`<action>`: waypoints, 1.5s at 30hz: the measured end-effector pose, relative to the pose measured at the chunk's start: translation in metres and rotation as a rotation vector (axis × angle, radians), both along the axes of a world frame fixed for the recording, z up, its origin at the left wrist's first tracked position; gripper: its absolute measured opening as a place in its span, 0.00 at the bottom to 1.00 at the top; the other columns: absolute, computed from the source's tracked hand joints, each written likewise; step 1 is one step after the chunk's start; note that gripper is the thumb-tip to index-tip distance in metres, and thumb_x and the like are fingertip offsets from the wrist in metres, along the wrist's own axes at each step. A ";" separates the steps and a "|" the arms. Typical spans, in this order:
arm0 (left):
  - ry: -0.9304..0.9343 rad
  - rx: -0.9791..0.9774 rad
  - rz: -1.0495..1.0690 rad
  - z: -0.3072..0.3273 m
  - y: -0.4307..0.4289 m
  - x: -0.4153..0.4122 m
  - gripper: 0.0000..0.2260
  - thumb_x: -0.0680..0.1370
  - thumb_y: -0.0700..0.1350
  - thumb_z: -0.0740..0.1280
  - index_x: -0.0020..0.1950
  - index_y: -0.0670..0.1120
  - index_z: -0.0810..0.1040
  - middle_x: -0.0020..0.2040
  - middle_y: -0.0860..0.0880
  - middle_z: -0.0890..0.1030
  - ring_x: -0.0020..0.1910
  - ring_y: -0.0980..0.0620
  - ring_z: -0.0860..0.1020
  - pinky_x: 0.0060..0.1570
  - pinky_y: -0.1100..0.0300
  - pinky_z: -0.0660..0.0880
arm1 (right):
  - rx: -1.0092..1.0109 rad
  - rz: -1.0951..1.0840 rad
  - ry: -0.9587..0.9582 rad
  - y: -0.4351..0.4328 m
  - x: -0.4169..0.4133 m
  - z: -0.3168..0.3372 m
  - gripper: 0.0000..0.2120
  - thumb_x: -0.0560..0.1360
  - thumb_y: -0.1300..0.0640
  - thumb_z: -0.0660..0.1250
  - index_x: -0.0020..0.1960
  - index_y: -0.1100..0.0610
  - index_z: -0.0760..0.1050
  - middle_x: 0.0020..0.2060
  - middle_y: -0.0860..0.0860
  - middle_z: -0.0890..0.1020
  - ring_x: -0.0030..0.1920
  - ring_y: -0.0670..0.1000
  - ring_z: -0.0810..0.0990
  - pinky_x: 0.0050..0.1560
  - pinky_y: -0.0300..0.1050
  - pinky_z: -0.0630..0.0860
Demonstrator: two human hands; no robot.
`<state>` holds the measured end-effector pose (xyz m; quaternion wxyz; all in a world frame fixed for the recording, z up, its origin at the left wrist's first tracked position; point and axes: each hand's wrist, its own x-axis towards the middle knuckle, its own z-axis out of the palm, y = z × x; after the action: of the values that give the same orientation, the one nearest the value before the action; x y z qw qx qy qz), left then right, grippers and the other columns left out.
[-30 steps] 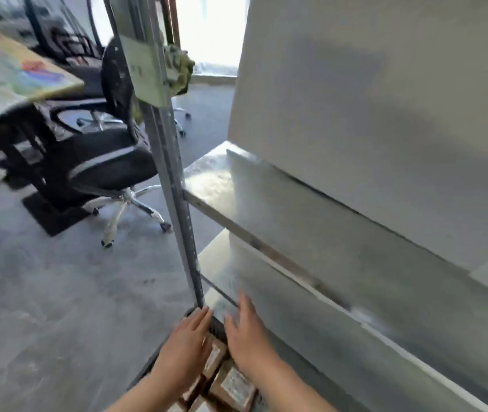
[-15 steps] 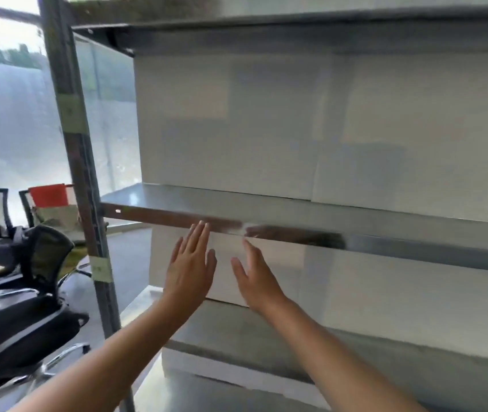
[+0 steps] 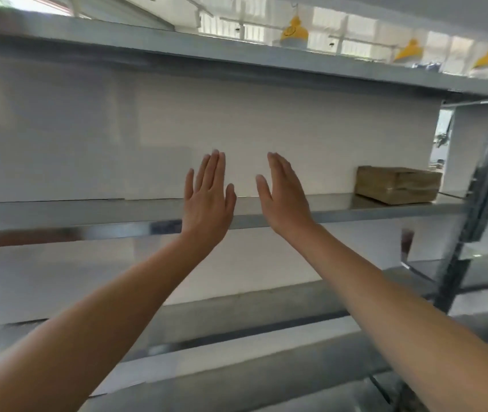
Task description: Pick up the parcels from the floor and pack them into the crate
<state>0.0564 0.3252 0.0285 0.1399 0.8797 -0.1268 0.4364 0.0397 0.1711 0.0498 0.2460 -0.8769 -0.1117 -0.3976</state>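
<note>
Parcel (image 3: 397,184): one brown, tape-wrapped box lies on the middle shelf (image 3: 88,214) at the far right, close to the right upright (image 3: 475,209) of the rack and against the white back panel (image 3: 266,129). No crate and no floor show in this view, so where the other parcels and the crate are cannot be told.

Both bare arms reach up and forward toward the rack. Left hand (image 3: 208,203) is spread flat with its back to the camera, fingers straight and together, thumb out to the right; it holds nothing. Right hand (image 3: 286,200) is likewise flat and empty, turned a little edge-on, its fingers pointing up and slightly left. Between the two hands is a narrow gap; they do not touch. Both hands sit in front of the middle shelf's front edge and the white panel behind it; whether they touch the shelf cannot be told. The parcel is well to the right of the right hand, apart from it.

Above, the top shelf (image 3: 237,59) runs across the frame, and beyond it yellow lamps (image 3: 293,32) hang from the ceiling. Below the arms a lower shelf (image 3: 266,304) crosses the scene. The picture is slightly blurred.
</note>
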 end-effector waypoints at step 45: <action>0.577 0.427 -0.976 -0.304 -0.878 0.072 0.26 0.84 0.51 0.49 0.80 0.44 0.48 0.80 0.47 0.51 0.79 0.51 0.48 0.76 0.48 0.44 | 0.355 -0.938 0.829 -0.838 -0.085 -0.314 0.31 0.83 0.46 0.53 0.80 0.59 0.48 0.79 0.56 0.52 0.79 0.55 0.48 0.77 0.52 0.47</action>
<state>0.1283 -0.5532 -0.2753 0.1729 0.8114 -0.5575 0.0306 -0.0452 -0.6673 -0.2643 0.2103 -0.8593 0.4545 -0.1040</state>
